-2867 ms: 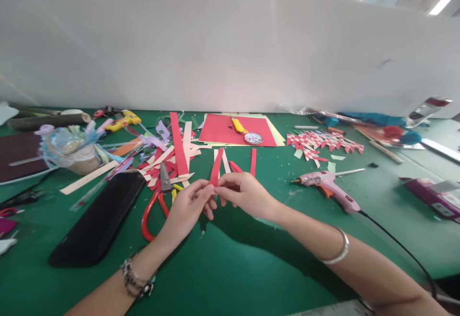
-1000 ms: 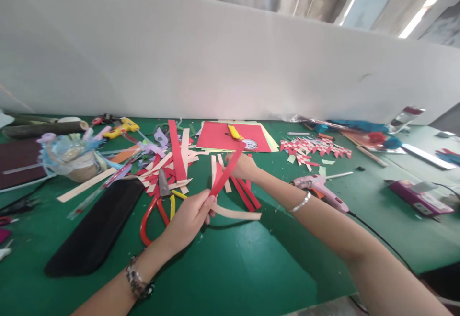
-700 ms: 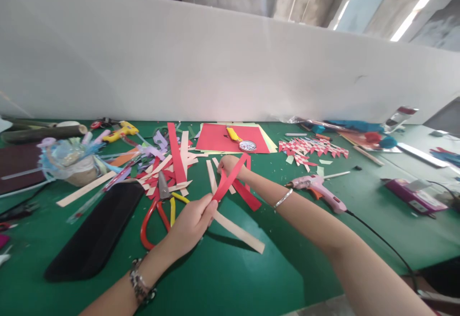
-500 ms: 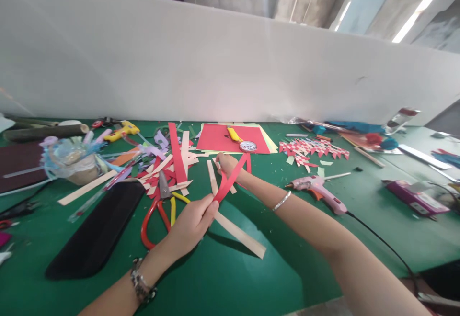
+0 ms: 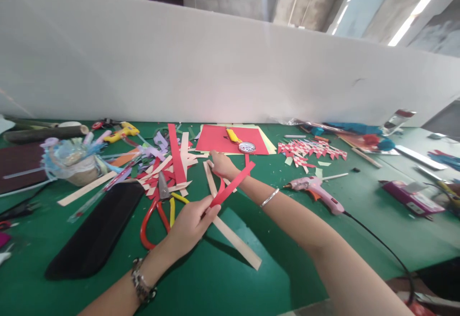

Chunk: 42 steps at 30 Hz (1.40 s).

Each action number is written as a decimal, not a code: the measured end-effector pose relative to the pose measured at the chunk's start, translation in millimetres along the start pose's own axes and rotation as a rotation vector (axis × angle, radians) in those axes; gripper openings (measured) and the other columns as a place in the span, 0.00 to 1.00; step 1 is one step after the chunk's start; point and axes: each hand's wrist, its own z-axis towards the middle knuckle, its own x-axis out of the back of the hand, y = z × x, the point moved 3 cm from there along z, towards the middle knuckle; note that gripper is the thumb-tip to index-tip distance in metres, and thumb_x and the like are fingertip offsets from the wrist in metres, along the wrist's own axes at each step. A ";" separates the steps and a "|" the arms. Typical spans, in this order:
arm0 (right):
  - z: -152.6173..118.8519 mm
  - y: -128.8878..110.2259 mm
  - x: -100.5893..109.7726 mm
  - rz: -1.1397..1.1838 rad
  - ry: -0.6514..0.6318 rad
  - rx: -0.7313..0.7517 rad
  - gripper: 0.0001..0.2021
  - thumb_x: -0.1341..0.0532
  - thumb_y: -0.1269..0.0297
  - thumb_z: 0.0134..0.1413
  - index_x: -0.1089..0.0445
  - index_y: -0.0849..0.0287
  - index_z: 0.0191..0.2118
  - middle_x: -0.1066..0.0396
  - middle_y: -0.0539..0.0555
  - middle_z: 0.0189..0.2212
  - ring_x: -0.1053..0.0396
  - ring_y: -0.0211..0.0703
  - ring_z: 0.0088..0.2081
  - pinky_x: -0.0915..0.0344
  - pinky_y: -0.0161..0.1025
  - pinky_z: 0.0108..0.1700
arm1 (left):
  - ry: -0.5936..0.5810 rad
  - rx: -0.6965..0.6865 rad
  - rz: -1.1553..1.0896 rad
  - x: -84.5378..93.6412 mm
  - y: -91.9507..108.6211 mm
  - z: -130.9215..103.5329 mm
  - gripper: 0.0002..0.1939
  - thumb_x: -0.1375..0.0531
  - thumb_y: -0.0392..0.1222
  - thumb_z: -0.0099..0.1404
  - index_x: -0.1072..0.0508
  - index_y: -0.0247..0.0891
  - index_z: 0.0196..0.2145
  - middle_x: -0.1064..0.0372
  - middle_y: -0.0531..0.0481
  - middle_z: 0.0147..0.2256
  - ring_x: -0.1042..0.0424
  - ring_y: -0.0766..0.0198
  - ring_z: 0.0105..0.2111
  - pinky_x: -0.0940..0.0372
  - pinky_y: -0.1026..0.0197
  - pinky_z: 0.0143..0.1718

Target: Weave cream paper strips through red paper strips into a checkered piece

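My left hand pinches crossed paper strips between thumb and fingers. A red strip slants up and right from it, and a cream strip runs down and right below it. Farther forward, my right hand is closed at the upper end of another cream strip, which leads back to my left hand. Behind my right hand lies red paper on paler sheets, with a yellow-handled tool and a round tin on it.
Red-handled scissors and a black case lie left. Cut strips are heaped behind the scissors. A pink glue gun and woven red-white pieces lie right.
My right hand has moved slightly left, bringing the cream strip's upper end with it. The red strip's free end sits lower and farther right. My left hand has shifted only slightly.
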 end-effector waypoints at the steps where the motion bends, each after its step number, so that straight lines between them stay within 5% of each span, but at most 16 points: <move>1: 1.0 0.4 -0.1 0.020 0.002 0.002 0.12 0.48 0.72 0.59 0.39 0.66 0.48 0.31 0.65 0.43 0.32 0.50 0.46 0.38 0.38 0.42 | 0.007 0.000 0.010 0.4 -0.4 0.2 0.20 0.53 0.53 0.66 0.50 0.42 0.21 0.54 0.60 0.16 0.49 0.68 0.16 0.56 0.64 0.20; 7: -0.1 9.9 2.6 0.176 -0.021 0.000 0.16 0.42 0.79 0.45 0.35 0.65 0.43 0.29 0.56 0.36 0.33 0.38 0.34 0.41 0.30 0.33 | 0.050 -0.005 0.037 3.1 0.2 0.6 0.21 0.50 0.55 0.63 0.50 0.41 0.20 0.51 0.59 0.15 0.47 0.68 0.16 0.54 0.64 0.20; 10: -1.3 16.4 7.8 0.265 -0.013 -0.002 0.04 0.43 0.76 0.45 0.32 0.64 0.29 0.33 0.50 0.26 0.39 0.33 0.27 0.45 0.30 0.28 | 0.092 0.001 -0.027 5.8 3.0 0.0 0.22 0.50 0.54 0.63 0.50 0.41 0.19 0.52 0.60 0.15 0.48 0.69 0.16 0.54 0.65 0.20; 14: -1.0 28.9 25.0 0.402 0.077 -0.025 0.09 0.44 0.68 0.49 0.35 0.63 0.21 0.40 0.47 0.19 0.44 0.32 0.24 0.48 0.31 0.27 | 0.091 0.116 -0.331 6.8 0.0 1.3 0.24 0.48 0.61 0.62 0.45 0.41 0.20 0.52 0.60 0.14 0.50 0.71 0.14 0.55 0.66 0.17; 24: -35.5 58.2 87.3 0.959 0.231 -0.061 0.16 0.43 0.65 0.54 0.32 0.64 0.48 0.27 0.57 0.42 0.30 0.35 0.37 0.33 0.33 0.39 | 0.134 0.171 -0.834 16.6 2.1 9.0 0.31 0.44 0.68 0.57 0.52 0.40 0.16 0.60 0.62 0.12 0.60 0.73 0.15 0.56 0.65 0.18; 31: -78.5 57.1 78.5 1.479 -0.089 -0.138 0.13 0.38 0.74 0.49 0.29 0.59 0.43 0.26 0.51 0.39 0.30 0.28 0.31 0.31 0.25 0.34 | 0.165 0.094 -0.934 30.0 -5.1 8.5 0.31 0.41 0.64 0.58 0.50 0.39 0.16 0.60 0.61 0.13 0.59 0.72 0.15 0.56 0.65 0.19; 37: -83.0 48.1 67.6 1.577 -0.237 -0.115 0.15 0.40 0.75 0.52 0.31 0.59 0.46 0.27 0.49 0.35 0.30 0.28 0.30 0.30 0.26 0.35 | 0.202 0.044 -0.806 40.2 -1.1 9.2 0.30 0.42 0.65 0.57 0.49 0.40 0.16 0.59 0.61 0.13 0.58 0.71 0.15 0.55 0.63 0.19; 42: -85.0 39.7 63.8 1.611 -0.327 -0.133 0.19 0.37 0.72 0.50 0.35 0.58 0.49 0.27 0.49 0.33 0.30 0.30 0.26 0.29 0.27 0.29 | 0.109 -0.009 -0.703 35.1 -0.8 5.1 0.29 0.44 0.64 0.60 0.47 0.40 0.16 0.56 0.60 0.12 0.56 0.71 0.14 0.55 0.63 0.18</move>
